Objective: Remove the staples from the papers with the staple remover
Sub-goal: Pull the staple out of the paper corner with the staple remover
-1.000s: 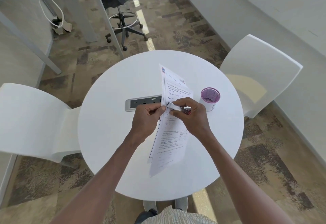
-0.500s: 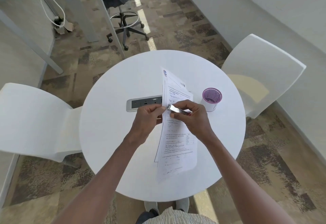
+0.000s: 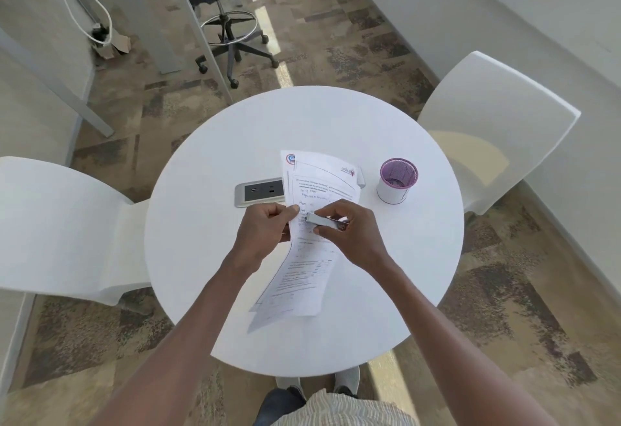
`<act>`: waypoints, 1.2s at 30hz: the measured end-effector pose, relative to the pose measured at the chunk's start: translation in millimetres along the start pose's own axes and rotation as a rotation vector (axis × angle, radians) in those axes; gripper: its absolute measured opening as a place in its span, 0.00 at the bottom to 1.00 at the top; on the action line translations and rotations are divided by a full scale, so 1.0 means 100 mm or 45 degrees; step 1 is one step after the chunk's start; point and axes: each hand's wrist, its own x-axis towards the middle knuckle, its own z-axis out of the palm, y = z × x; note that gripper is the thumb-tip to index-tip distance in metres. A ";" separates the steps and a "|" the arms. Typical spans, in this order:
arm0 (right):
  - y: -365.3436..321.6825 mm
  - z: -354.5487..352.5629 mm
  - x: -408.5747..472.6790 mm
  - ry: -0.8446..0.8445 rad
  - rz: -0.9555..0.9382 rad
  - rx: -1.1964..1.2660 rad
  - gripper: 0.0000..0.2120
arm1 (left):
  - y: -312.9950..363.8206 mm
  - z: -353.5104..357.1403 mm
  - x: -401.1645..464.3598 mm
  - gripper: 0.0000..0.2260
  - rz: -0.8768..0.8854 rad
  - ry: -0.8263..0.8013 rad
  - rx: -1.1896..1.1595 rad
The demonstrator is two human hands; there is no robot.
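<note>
Left to right across the papers point(image 3: 312, 224): the left hand point(image 3: 265, 234) pinches their left edge, lifting the sheets off the tabletop point(image 3: 201, 257). The right hand point(image 3: 349, 234), fingers curled, pinches the remover point(image 3: 324, 220), whose long axis runs left–right, tip toward the left hand. The staple itself is too small to see. A cup point(image 3: 398, 180) stands right of the papers.

Printed white papers point(image 3: 311, 267) bowed lengthwise above the table — silver staple remover point(image 3: 324, 220) across their middle.
</note>
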 end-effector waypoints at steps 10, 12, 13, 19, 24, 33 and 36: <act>0.15 0.81 -0.30 -0.083 0.629 0.566 0.11 | 0.00 -0.62 -0.03 0.09 0.182 0.273 0.299; 0.09 1.00 -0.27 -0.129 0.728 0.743 0.13 | 0.00 -0.62 0.01 0.10 0.200 0.263 0.303; 0.07 1.06 -0.24 -0.150 0.779 0.816 0.13 | -0.01 -0.60 0.04 0.10 0.193 0.257 0.294; 0.23 0.97 -0.17 0.046 1.044 0.857 0.14 | -0.40 -0.22 0.33 0.07 -0.039 0.161 0.034; 0.59 0.60 -0.35 0.386 1.108 0.700 0.12 | -0.86 0.26 0.53 0.08 -0.320 0.076 -0.204; 0.84 0.41 -0.59 0.478 1.008 0.498 0.09 | -1.35 0.79 0.64 0.10 -0.458 -0.098 -0.227; 0.89 0.42 -0.61 0.467 1.021 0.503 0.09 | -1.43 0.86 0.68 0.08 -0.441 -0.143 -0.208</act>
